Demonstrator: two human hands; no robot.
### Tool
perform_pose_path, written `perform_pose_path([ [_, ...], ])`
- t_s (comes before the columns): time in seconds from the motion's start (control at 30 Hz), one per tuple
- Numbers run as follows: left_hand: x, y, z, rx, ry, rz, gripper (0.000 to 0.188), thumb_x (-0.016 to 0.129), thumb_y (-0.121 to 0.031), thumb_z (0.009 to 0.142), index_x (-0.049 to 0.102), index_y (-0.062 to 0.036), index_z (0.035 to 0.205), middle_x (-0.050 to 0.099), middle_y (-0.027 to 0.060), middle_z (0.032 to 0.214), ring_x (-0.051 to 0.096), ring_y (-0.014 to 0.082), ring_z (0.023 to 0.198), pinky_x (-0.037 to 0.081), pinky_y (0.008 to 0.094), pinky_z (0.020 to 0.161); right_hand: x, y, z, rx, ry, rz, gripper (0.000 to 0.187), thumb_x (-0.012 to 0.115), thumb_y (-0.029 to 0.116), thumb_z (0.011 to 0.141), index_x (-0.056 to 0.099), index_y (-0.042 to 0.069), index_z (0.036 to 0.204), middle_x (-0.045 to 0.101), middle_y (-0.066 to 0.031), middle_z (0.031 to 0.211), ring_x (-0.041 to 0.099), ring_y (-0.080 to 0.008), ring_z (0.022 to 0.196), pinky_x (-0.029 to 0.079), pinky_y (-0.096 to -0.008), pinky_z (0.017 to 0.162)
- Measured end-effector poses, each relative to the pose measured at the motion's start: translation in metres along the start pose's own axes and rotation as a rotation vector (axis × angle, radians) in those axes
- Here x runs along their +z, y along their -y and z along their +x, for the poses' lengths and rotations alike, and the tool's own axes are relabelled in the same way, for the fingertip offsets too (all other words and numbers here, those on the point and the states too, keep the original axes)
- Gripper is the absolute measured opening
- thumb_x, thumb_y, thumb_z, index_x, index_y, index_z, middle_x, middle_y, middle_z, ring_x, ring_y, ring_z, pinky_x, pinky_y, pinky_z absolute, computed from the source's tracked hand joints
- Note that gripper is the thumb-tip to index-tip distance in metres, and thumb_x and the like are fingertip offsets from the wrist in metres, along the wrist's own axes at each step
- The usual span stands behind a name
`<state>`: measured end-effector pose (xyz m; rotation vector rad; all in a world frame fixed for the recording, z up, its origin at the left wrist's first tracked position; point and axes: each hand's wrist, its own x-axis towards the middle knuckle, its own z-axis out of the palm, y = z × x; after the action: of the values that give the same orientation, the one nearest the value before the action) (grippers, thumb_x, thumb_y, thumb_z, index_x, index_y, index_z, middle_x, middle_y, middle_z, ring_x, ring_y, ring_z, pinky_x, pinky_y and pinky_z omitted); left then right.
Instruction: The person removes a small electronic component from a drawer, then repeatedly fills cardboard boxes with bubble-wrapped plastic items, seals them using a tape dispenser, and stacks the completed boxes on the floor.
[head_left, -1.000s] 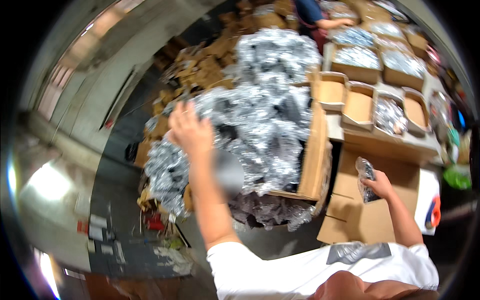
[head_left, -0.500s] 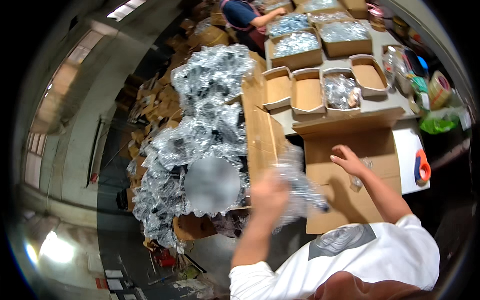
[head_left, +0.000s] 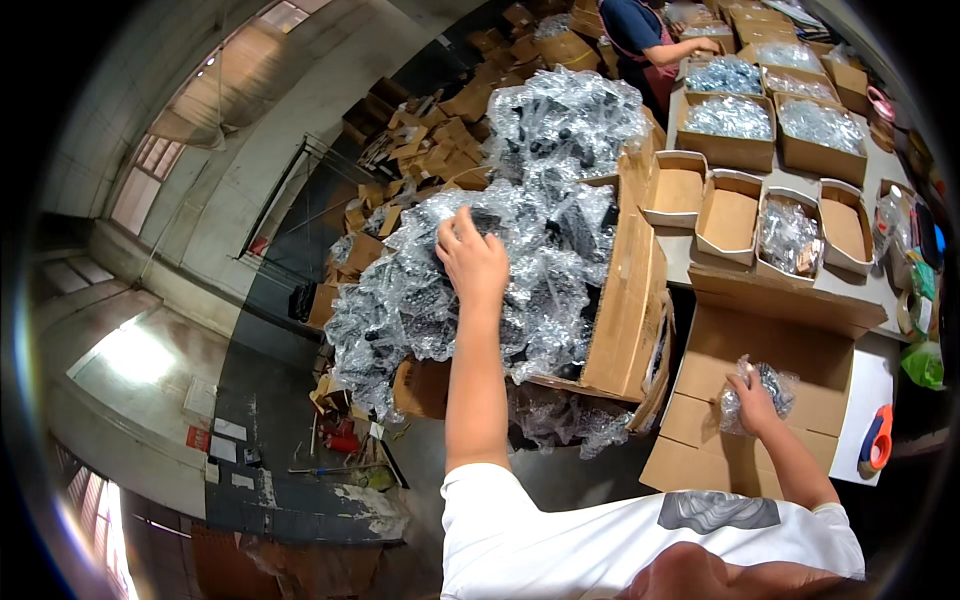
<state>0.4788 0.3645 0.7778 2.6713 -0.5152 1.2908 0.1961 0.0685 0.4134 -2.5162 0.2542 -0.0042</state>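
Head view: I have my left hand (head_left: 473, 265) out over a heap of bubble-wrapped items (head_left: 545, 275), fingers spread and a bit curled at the heap's upper left side; can't tell if they grasp anything. Heap fills and overflows a big carton (head_left: 622, 310), spilling past its left side; right wall stands bare, next to the table's left edge. My right hand (head_left: 755, 402) is closed around a clear-wrapped bundle (head_left: 780, 388), dark content, held inside an open cardboard box (head_left: 780, 330) by the near edge of the table (head_left: 678, 255); can't tell if it touches the bottom. White sheet (head_left: 850, 400) at that box's right edge, orange-and-blue tool (head_left: 877, 445) on it. Four small trays (head_left: 728, 215) along the table's near part, third from left with wrapped pieces. Co-worker's hand (head_left: 706, 45) near filled boxes at the far left edge.
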Motion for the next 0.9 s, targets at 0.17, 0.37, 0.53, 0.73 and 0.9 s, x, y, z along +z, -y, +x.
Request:
perform_pose_path([
  [0.17, 0.024, 0.012, 0.006, -0.287, 0.387, -0.101, 0.063, 0.064, -0.018, 0.073, 0.040, 0.0074, 0.126, 0.061, 0.0285, 0.103, 0.058, 0.0428, 0.096, 0.044, 0.0435, 0.089, -0.005, 0.004, -0.008, 0.021, -0.110, -0.280, 0.068, 0.055, 0.000, 0.072, 0.040, 0.022, 0.135, 0.032, -0.0175, 0.142, 0.044, -0.0338, 0.119, 0.034, -0.0489, 0.099],
  [0.37, 0.002, 0.036, 0.019, -0.280, 0.244, -0.440, 0.035, 0.070, -0.025, 0.069, 0.064, 0.0010, 0.092, 0.067, 0.0178, 0.093, 0.062, 0.0347, 0.084, 0.048, 0.0388, 0.079, -0.011, 0.017, -0.023, 0.343, -0.168, -0.358, 0.095, 0.072, 0.015, 0.063, 0.023, 0.019, 0.145, 0.026, -0.0130, 0.146, 0.030, -0.0347, 0.130, 0.025, -0.0589, 0.102],
  [0.53, 0.012, 0.092, 0.025, -0.437, -0.121, -0.005, 0.049, 0.070, -0.049, 0.068, 0.068, -0.0086, 0.095, 0.067, 0.0146, 0.098, 0.055, 0.0352, 0.103, 0.036, 0.0470, 0.097, -0.008, 0.002, -0.037, 0.549, -0.138, -0.381, 0.085, 0.081, 0.022, 0.054, 0.044, 0.010, 0.130, 0.034, -0.0136, 0.138, 0.029, -0.0355, 0.130, 0.033, -0.0576, 0.098],
  [0.73, 0.036, 0.183, 0.022, -0.478, 0.114, -0.626, 0.048, 0.081, -0.028, 0.061, 0.067, 0.0024, 0.095, 0.068, 0.0184, 0.097, 0.065, 0.0351, 0.087, 0.049, 0.0390, 0.079, 0.017, -0.022, -0.033, 0.280, -0.218, -0.397, 0.056, 0.080, 0.014, 0.053, 0.056, 0.007, 0.104, 0.042, -0.0156, 0.130, 0.043, -0.0356, 0.115, 0.044, -0.0464, 0.091],
  [0.9, -0.031, 0.140, 0.031, -0.221, -0.188, -0.196, 0.030, 0.074, -0.017, 0.068, 0.064, 0.0055, 0.084, 0.067, 0.0186, 0.083, 0.063, 0.0355, 0.072, 0.050, 0.0416, 0.066, -0.019, -0.063, -0.021, 0.199, -0.369, -0.374, 0.052, 0.075, 0.006, 0.054, 0.055, 0.007, 0.102, 0.044, -0.0187, 0.132, 0.045, -0.0365, 0.116, 0.043, -0.0448, 0.094],
])
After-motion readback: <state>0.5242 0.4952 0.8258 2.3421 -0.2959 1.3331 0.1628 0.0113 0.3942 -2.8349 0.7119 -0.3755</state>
